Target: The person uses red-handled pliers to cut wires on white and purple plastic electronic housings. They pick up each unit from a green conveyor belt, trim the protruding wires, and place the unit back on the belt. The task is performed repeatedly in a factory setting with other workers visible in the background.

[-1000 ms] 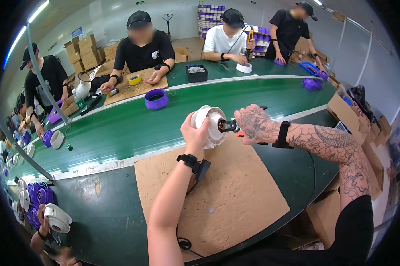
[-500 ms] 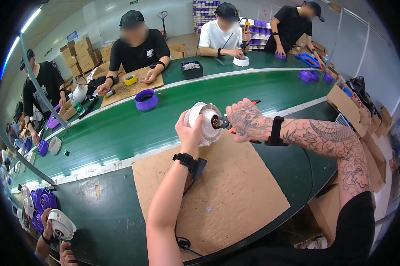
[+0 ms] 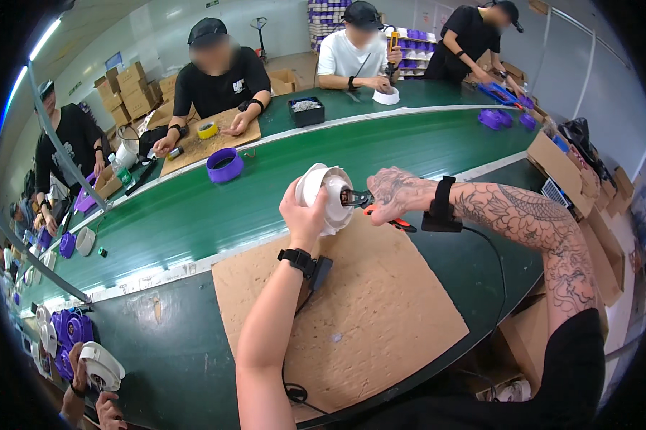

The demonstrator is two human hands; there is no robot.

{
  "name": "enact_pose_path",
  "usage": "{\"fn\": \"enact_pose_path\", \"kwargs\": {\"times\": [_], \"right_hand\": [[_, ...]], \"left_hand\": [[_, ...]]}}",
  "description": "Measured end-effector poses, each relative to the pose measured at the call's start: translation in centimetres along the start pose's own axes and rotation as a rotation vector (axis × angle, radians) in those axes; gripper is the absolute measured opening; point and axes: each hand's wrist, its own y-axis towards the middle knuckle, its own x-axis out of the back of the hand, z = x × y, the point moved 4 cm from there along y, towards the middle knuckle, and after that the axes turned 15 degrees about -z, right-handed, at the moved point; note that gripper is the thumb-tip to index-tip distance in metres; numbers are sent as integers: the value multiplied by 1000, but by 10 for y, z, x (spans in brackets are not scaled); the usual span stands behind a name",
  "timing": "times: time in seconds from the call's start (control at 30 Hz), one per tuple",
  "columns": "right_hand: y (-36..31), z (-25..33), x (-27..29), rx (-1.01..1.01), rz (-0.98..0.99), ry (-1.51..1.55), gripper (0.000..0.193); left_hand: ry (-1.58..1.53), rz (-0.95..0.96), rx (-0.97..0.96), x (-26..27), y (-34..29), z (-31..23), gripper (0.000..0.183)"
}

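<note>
In my left hand [image 3: 301,216] is a white round plastic housing [image 3: 335,215], tilted so its opening faces right. Coppery parts show inside that opening. My right hand [image 3: 399,195] is closed round a pair of pliers [image 3: 359,198] with red and black handles. The dark jaws reach into the opening beside the coppery parts; their exact grip there is too small to tell. Both hands are raised above the far edge of a cardboard sheet [image 3: 352,308], which lies on the green table [image 3: 172,351].
Beyond the table runs a green conveyor belt [image 3: 280,168] carrying a purple ring-shaped housing [image 3: 224,165]. Co-workers sit and stand across it. At lower left, another person's hands hold a white housing [image 3: 102,367] near stacked purple ones [image 3: 72,328]. Cardboard boxes [image 3: 563,168] stand at right.
My right hand has rolled over with the pliers, so the handles now show mainly below it. The purple ring on the belt has shifted left. My left hand keeps its hold.
</note>
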Motion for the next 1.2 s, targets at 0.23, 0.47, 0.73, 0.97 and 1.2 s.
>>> {"fn": "enact_pose_path", "kwargs": {"times": [0.23,0.47,0.73,0.97,1.2], "right_hand": [[-11,-27,-50,-334,161,693,42],[-6,-23,-47,-128,-87,344,52],[-22,-13,-39,65,-382,160,48],[-78,-51,-30,-246,234,702,18],[-101,-34,-78,-326,587,1676,28]], "left_hand": [[125,105,-291,-1,6,-35,53],[168,78,-324,2,11,-29,52],[199,86,-366,4,14,-22,52],[379,-388,-228,97,87,22,44],[770,-430,265,132,101,88,72]]}}
